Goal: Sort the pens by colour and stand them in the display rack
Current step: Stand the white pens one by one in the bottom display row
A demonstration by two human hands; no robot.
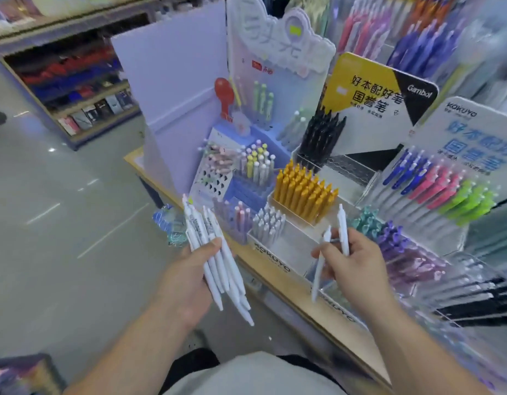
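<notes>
My left hand grips a bundle of several white pens, fanned out with their clicker ends up and tips down. My right hand holds two white pens between its fingers, one upright, the other slanting down towards the shelf edge. Just in front of both hands stands the white KOKUYO display rack. A group of white pens stands in its left part. Behind it, a compartment is filled with orange pens.
Black pens stand under a yellow Gambol sign. Blue, pink and green pens lean in a rack at the right, purple and black ones below. Pastel pens fill a blue holder. The wooden shelf edge runs diagonally; grey floor lies at the left.
</notes>
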